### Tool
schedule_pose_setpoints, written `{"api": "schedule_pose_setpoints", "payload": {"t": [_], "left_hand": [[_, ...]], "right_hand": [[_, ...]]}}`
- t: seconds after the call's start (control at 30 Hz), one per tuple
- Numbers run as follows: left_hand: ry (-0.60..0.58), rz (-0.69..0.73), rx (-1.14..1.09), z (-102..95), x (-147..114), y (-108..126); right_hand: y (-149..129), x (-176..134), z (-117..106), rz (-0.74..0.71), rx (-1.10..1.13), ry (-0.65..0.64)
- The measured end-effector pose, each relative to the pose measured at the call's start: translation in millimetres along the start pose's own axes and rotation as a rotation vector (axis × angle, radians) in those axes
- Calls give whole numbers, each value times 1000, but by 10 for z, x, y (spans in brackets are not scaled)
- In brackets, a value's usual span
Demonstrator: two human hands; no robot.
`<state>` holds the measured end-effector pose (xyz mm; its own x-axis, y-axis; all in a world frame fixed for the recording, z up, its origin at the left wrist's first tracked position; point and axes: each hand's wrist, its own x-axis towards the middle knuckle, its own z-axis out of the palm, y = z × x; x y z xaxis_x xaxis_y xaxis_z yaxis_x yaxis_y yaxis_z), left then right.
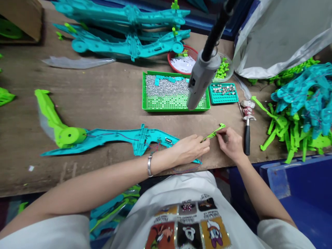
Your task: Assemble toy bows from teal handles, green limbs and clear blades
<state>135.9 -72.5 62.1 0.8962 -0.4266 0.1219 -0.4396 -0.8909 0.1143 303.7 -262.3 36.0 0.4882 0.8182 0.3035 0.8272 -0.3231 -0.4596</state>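
The left hand reaches in from the near left, palm down over the right end of the teal plastic frame, its fingers curled and pinching the left end of a slim lime-green plastic strip. The right hand comes from the near right, wrist bent inward, thumb and forefinger drawn together on the strip near its right end. The strip thus slants between the hands, just above the near part of the worktable. A silver bracelet circles the left wrist. Below, the white T-shirt carries cartoon patches with the words "PRECIOUS", "TREASURES", "EMPOWERED" and "IMPORTANT"; smaller lettering is too fine to read. Right of the right hand lies a black-handled tool. Farther off stand a green screw tray and a small teal tray, with a grey electric screwdriver hanging in front of the former.
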Motion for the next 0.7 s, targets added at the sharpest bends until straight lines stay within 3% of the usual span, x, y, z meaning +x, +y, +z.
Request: {"api": "schedule_pose_setpoints", "payload": {"t": [0.2,0.47,0.7], "left_hand": [[-37,-1,-20,-29,12,-12],[-31,10,-2,-19,14,-19],[-39,30,-48,-43,1,-76]], "right_hand": [[-47,28,16,57,-13,23],[-44,-21,26,-58,-77,32],[-67,-229,66,-122,-222,-81]]}}
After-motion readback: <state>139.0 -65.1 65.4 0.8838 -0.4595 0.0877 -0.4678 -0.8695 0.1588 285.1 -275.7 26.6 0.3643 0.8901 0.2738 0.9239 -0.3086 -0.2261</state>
